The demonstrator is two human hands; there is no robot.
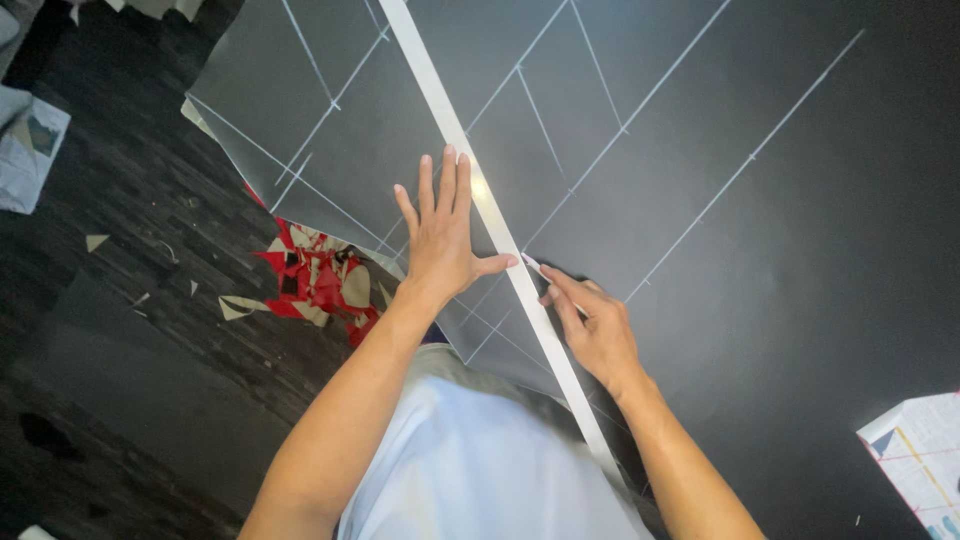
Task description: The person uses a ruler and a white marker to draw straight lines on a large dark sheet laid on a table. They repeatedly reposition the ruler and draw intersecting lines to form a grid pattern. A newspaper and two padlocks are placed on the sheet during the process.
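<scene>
A large dark grey sheet (760,200) lies flat, crossed by several thin white drawn lines. A long white straightedge (440,105) runs over it from the top middle down to the lower middle. My left hand (440,235) lies flat with fingers spread, pressing on the sheet and the straightedge's left edge. My right hand (590,325) grips a slim white marking tool (535,268), its tip touching the sheet right beside the straightedge's right edge. My light blue garment (470,460) covers the sheet's near part.
The dark wooden floor (120,300) holds red, white and black paper scraps (315,280) at the sheet's left edge, plus small offcuts. Folded pale paper (25,150) lies far left. A printed white sheet (920,455) pokes in at the lower right.
</scene>
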